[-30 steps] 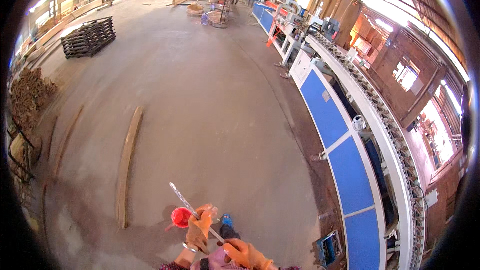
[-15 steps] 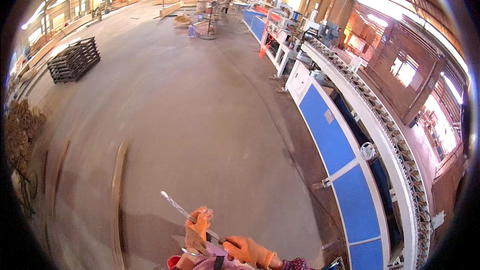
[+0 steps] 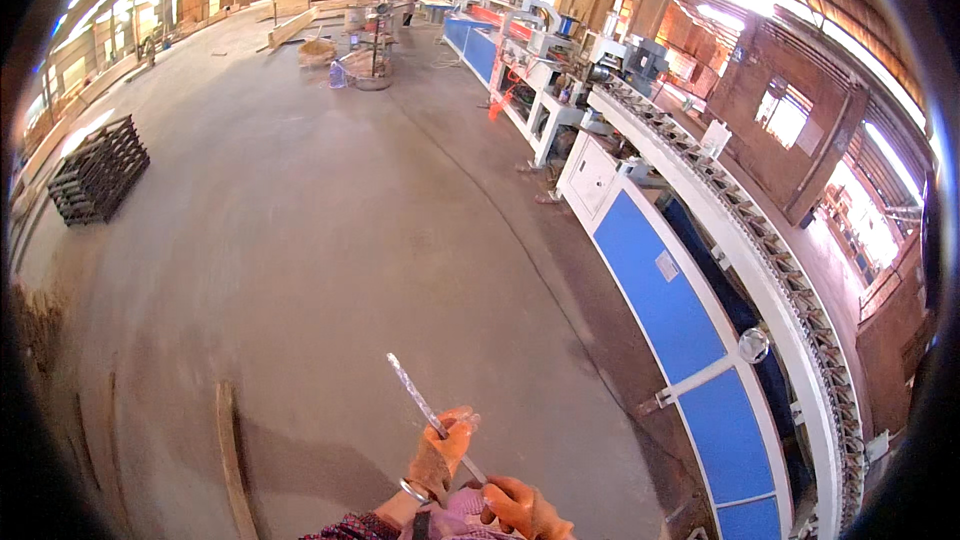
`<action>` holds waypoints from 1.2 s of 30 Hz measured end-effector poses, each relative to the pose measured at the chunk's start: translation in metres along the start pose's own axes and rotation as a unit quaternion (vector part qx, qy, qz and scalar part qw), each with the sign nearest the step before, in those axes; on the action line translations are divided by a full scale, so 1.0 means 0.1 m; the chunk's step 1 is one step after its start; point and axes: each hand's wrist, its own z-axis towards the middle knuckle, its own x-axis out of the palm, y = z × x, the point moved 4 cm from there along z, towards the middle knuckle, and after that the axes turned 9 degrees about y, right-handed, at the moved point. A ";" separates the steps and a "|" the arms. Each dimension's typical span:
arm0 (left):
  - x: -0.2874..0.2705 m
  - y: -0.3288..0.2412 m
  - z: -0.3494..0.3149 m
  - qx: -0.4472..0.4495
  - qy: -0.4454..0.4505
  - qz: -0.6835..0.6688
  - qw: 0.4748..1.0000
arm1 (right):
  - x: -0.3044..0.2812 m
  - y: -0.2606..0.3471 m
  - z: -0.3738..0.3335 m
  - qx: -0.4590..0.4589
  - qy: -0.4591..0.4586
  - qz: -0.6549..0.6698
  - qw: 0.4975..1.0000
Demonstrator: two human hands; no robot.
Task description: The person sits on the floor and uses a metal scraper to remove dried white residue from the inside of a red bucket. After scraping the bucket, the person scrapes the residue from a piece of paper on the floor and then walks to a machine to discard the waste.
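My left hand, in an orange glove, is closed round the middle of a thin greyish rod with a whitish, worn-looking upper part. The rod slants up and to the left over the floor. A silvery bangle circles my left wrist. Below and to the right, my right hand, also in an orange glove, has its fingers curled at the rod's lower end. The very tip there is hidden by the fingers. Pinkish cloth shows between the two hands.
A long blue-and-white machine with a chain track runs along my right. Wooden strips lie on the floor at left. Dark stacked pallets stand farther left. A person in green is far ahead, near a stand.
Both hands and the rod have shifted right in the picture, and the rod stands steeper. The view has moved, with the pallets and wooden strips now farther left. The grip appears the same.
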 end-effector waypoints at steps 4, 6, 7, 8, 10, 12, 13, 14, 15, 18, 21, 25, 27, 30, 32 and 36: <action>-0.18 -0.23 0.69 -0.023 0.060 -0.008 0.998 | -0.14 0.35 0.75 0.014 -0.006 -0.010 1.000; -0.19 -0.47 0.98 -0.073 0.098 -0.017 0.992 | -0.29 0.23 1.30 -0.001 -0.020 -0.071 0.997; -0.21 -0.59 1.14 -0.096 0.115 -0.022 0.988 | -0.35 0.27 1.56 -0.009 -0.025 -0.103 0.994; -0.24 -0.67 1.34 -0.118 0.132 -0.026 0.984 | -0.40 0.34 1.82 -0.030 -0.023 -0.055 0.998; -0.38 -0.92 1.80 -0.109 0.128 -0.019 0.986 | -0.45 0.67 2.35 -0.079 -0.011 0.046 0.996; -0.51 -1.32 2.19 -0.034 0.170 -0.043 0.984 | -0.61 1.03 2.92 -0.045 0.080 -0.035 0.995; -0.58 -1.54 2.38 0.007 0.172 0.057 0.983 | -0.64 1.21 3.12 -0.019 0.121 -0.069 0.990; -0.68 -1.82 2.59 0.045 0.164 0.162 0.972 | -0.61 1.66 3.30 -0.009 0.161 -0.068 0.985; -0.78 -2.01 2.82 0.070 0.150 0.188 0.968 | -0.62 1.92 3.56 -0.085 0.170 -0.047 0.981; -1.22 -2.39 3.48 0.053 0.019 0.091 0.994 | -0.70 2.55 4.37 -0.181 0.204 0.036 0.961; -1.58 -2.66 4.19 0.077 -0.044 0.051 0.995 | -0.77 3.12 5.24 -0.176 0.265 0.161 0.934; -1.94 -3.29 5.15 0.162 -0.049 0.121 0.978 | -0.70 3.77 6.46 -0.147 0.337 0.334 0.868; -2.00 -3.59 5.65 0.216 -0.034 0.029 0.975 | -0.70 4.02 6.95 -0.135 0.344 0.401 0.838; -2.24 -4.12 6.43 0.234 -0.044 0.126 0.963 | -0.70 4.49 7.69 -0.138 0.319 0.447 0.824; -2.30 -4.38 6.93 0.228 -0.053 0.116 0.965 | -0.81 4.84 8.04 -0.146 0.289 0.432 0.842; -2.28 -4.78 7.94 0.173 -0.017 0.006 0.985 | -1.11 5.38 8.80 -0.220 0.282 0.330 0.873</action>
